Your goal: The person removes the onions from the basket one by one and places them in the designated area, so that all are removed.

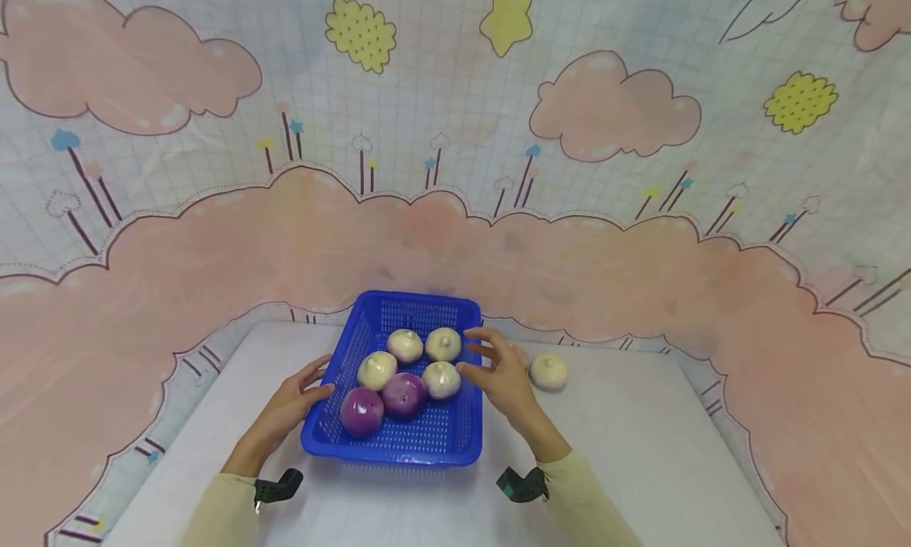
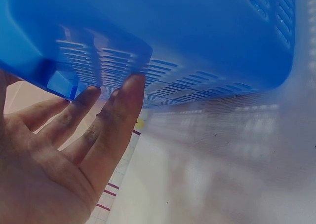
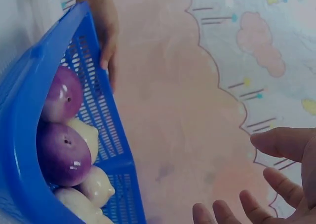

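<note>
A blue perforated plastic basket (image 1: 391, 454) sits tilted in the middle of the white table. Inside lie two purple onions (image 1: 404, 394) and several pale, cream-topped onions (image 1: 443, 345). At the basket's left side is my left hand (image 1: 293, 405); in the left wrist view its nearly straight fingers (image 2: 129, 93) touch the outer wall. My right hand (image 1: 507, 377) hovers by the right rim, thumb and fingers spread, with nothing in its grasp in the right wrist view. Right of it, another pale onion (image 1: 548, 371) rests on the table, and something pinkish behind the hand is mostly hidden.
The white tabletop (image 1: 640, 452) extends around the basket. Behind it and along the sides hangs a printed cloth (image 1: 569, 270) with pink clouds and stars. Dark wrist-worn devices (image 1: 523, 484) show on both forearms.
</note>
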Demonstrator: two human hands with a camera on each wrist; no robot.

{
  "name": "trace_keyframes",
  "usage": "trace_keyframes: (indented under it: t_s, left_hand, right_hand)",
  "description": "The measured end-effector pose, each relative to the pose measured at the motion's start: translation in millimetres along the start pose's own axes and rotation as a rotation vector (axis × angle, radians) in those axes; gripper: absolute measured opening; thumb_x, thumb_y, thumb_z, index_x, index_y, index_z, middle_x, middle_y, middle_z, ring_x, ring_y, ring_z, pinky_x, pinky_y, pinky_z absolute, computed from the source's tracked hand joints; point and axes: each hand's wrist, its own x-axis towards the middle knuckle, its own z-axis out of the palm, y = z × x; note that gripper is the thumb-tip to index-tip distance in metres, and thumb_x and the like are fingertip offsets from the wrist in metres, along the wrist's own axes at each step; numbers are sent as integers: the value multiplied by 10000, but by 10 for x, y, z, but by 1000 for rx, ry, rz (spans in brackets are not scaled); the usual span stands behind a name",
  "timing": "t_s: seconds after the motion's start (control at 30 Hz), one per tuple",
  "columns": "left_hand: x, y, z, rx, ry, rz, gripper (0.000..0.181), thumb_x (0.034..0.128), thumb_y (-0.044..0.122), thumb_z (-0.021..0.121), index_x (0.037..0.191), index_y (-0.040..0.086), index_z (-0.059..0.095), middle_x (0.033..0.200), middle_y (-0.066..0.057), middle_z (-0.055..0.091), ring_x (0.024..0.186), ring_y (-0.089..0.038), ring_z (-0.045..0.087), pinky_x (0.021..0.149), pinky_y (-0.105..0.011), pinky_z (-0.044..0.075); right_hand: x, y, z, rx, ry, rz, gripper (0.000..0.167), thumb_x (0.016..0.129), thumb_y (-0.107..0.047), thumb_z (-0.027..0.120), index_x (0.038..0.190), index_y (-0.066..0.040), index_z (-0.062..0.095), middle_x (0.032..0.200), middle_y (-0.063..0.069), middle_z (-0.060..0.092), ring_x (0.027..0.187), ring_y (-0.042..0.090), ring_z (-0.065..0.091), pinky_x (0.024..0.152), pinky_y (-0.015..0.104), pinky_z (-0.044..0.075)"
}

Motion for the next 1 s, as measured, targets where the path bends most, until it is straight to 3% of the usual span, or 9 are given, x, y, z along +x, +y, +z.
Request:
trace_keyframes:
  t_s: [0.13,0.5,0.8,1.0]
  left_hand:
    - [7,16,1,2,2,-4,680,1002,269,541,1580,173,195,1594,-271,235,1322,-496,475,958,-520,542]
    - [-4,14,0,-3,0,-15,680,1003,267,539,1581,184,192,1596,-267,234,1320,-486,482,964,-515,541]
    - [-3,-1,-3,-13,-3,-10,683,1002,274,542,1582,192,191,1598,-266,229,1326,-485,476,968,-517,538]
    - [6,-8,-5,-15,0,-7,683,1001,271,544,1581,187,194,1594,-267,237,1315,-485,489,954,-510,548]
  right_hand:
    - [31,-31,65,-2,-58,33,502,857,-80,715,1320,-147,535,1458,61,491,1348,330,495,974,454,545]
    - [114,-60,253,-103,-166,42,507,867,-120,710,1342,-78,535,1428,157,510,1289,403,542,977,489,541]
    - [221,30,411,-150,-218,163,586,808,-143,752,1351,-87,541,1406,177,547,1239,393,568,1031,471,504]
    - [316,88,539,-241,-251,250,611,784,-152,786,1350,-138,558,1427,188,524,1129,288,592,930,442,534]
